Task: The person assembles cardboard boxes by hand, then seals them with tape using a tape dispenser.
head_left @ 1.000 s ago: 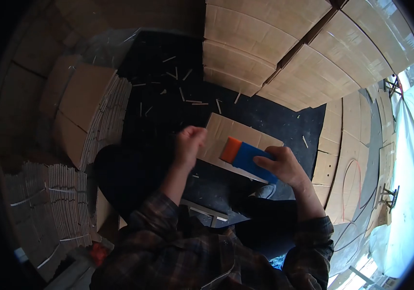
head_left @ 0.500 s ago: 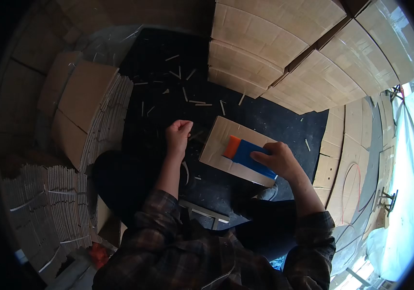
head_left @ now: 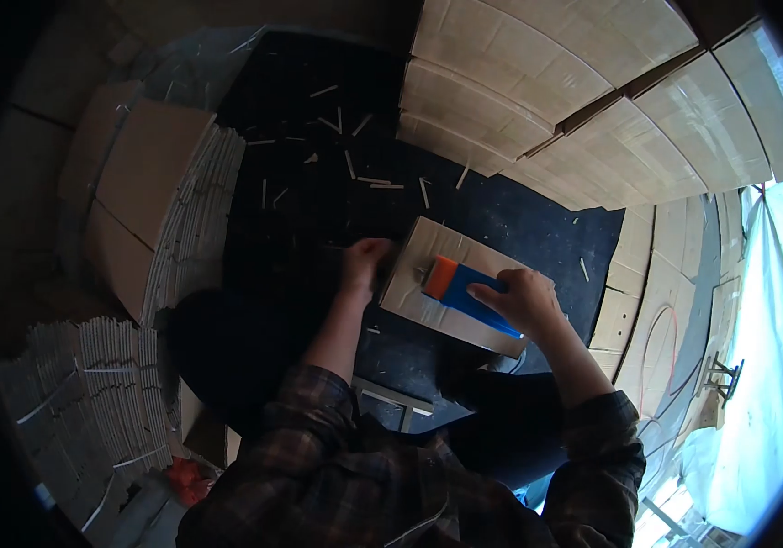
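Observation:
A closed cardboard box (head_left: 405, 290) lies at a slant on the dark floor in front of me. My right hand (head_left: 527, 300) grips a blue tape dispenser (head_left: 476, 298) with an orange end (head_left: 440, 274), held against the top of the box. My fingers hide part of the dispenser's rear. My left hand (head_left: 366, 260) is just left of the box, apart from it, its fingers curled together and somewhat blurred. Whatever may be between those fingers is too small to make out.
Large cardboard cartons (head_left: 583, 119) stand stacked at the back right. Bundles of flattened cardboard (head_left: 149, 201) are piled on the left. Several thin light strips (head_left: 350, 164) litter the black floor covering (head_left: 309, 205). Translucent plastic sheeting (head_left: 771, 365) hangs at the far right.
My left hand has moved right, closer to the left edge of the box. My right hand keeps hold of the tape dispenser on the box top. The whole view has shifted slightly.

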Available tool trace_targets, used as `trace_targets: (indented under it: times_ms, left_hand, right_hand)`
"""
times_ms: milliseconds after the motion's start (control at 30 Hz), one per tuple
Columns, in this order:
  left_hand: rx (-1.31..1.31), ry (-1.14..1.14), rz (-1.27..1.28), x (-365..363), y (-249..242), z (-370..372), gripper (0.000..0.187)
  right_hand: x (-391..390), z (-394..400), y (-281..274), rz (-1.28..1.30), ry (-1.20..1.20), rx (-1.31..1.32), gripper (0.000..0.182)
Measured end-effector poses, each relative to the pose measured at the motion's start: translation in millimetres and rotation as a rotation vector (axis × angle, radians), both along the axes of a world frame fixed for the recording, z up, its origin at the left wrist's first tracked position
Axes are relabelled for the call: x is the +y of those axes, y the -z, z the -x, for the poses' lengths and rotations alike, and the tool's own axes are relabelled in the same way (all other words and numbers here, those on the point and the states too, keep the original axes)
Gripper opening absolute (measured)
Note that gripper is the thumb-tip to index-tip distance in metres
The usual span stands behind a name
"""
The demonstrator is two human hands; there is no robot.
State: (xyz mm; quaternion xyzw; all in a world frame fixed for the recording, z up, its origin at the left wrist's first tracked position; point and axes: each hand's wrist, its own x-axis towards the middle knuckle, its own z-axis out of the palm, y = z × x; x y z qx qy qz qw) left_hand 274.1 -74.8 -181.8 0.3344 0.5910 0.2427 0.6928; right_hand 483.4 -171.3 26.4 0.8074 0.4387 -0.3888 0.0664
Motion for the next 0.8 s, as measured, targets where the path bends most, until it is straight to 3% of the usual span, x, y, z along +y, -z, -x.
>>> trace_targets:
  times_ms: [167,533,600,733,800]
  left_hand:
    - [-0.031,-0.011,0.156,-9.9,-24.7,-9.0,0.023]
    - [-0.098,-0.085,0.110,-19.4,40.3,-0.1,0.046]
    - [-0.150,0.088,0.011,-24.2,66.0,12.7,0.054]
    - [-0.288,-0.067,-0.053,-33.8,-16.0,15.8,0.063]
    - [-0.346,0.296,-0.140,-33.6,-43.0,13.9,0.078]
  right_hand:
    - [-1.1,0.4,4.9,-0.003,0.017,-0.025,0.051]
    - [0.0,2.9,-0.6,0.008,0.027,-0.009,0.054]
    - [-3.1,-0.1,1.5,0.011,0.027,-0.015,0.055]
    - [-5.3,-1.7,6.4,-0.034,0.017,-0.002,0.055]
    - [-6.2,-3.3,6.2,-0.035,0.022,0.001,0.056]
